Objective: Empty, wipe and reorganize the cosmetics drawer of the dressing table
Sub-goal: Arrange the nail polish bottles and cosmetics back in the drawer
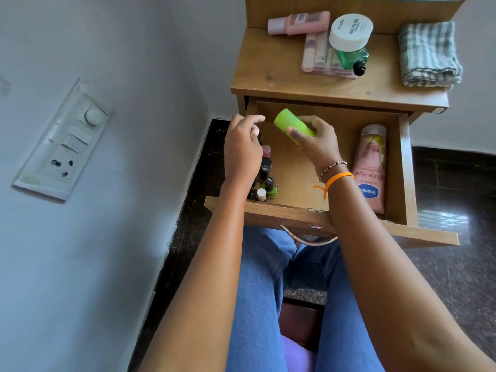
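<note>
The wooden drawer (292,167) of the dressing table stands pulled open over my lap. My right hand (315,142) grips a lime-green bottle (288,124) above the drawer's back middle. My left hand (243,147) hovers over the drawer's left side with fingers loosely curled; whether it holds anything is hidden. Below it, several small nail polish bottles (265,181) stand in a row along the left wall. A pink Vaseline lotion tube (371,167) lies along the right wall.
On the tabletop (271,73) lie a pink bottle (300,22), a clear case of cosmetics (319,56), a white-lidded nail polish remover jar (350,32), a green bottle (353,59) and a folded striped cloth (429,55). A wall with a switch panel (64,140) is at left.
</note>
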Motion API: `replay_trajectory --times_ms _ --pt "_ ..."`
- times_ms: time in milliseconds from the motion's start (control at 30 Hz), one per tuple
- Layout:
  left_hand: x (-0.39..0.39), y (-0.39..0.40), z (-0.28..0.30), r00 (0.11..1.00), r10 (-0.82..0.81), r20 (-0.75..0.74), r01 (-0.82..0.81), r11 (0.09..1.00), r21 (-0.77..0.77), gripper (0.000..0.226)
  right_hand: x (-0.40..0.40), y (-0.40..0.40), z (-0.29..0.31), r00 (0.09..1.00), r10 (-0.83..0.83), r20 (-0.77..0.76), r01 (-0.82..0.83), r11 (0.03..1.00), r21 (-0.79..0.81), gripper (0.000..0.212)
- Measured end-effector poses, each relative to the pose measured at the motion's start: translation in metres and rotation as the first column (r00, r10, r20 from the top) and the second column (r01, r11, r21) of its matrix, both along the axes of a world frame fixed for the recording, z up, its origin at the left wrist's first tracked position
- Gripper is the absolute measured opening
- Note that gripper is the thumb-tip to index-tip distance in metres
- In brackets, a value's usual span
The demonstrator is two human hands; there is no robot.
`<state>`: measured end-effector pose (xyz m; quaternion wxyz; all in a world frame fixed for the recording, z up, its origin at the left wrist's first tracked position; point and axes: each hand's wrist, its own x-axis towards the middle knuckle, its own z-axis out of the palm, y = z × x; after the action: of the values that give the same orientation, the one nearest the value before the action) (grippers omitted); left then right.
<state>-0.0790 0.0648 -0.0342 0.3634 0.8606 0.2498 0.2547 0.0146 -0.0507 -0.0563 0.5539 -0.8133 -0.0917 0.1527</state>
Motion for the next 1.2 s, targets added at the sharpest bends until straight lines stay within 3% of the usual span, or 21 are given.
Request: replay_trajectory --times_ms 100,167,600,1067,1200 --pt "-0.002 -0.002 -0.001 0.999 0.036 0.02 -0.036 0.999 0.008 0.031 0.001 -0.002 0.001 0.99 -0.123 0.069 0.124 0.992 -0.019 0.044" --pt "-0.004 -0.004 -0.002 0.998 0.05 0.028 -0.05 0.999 0.018 0.029 0.001 0.0 0.001 0.99 -0.122 0.066 0.12 0.992 0.022 0.046" --pt "-0.006 -0.002 -0.015 0.994 0.108 0.002 -0.108 0.994 0.032 0.029 -0.003 0.011 -0.013 0.96 0.216 0.175 -0.165 0.949 -0.269 0.046" --pt "-0.006 -0.002 -0.016 0.992 0.099 -0.077 -0.098 0.995 0.013 0.033 -0.007 0.01 -0.013 0.942 0.29 0.17 -0.236 0.93 -0.281 0.042" --pt "-0.006 -0.004 -0.013 0.995 0.093 -0.042 -0.094 0.995 -0.016 0.031 -0.005 0.009 -0.011 0.948 0.187 0.259 -0.131 0.967 -0.218 0.039"
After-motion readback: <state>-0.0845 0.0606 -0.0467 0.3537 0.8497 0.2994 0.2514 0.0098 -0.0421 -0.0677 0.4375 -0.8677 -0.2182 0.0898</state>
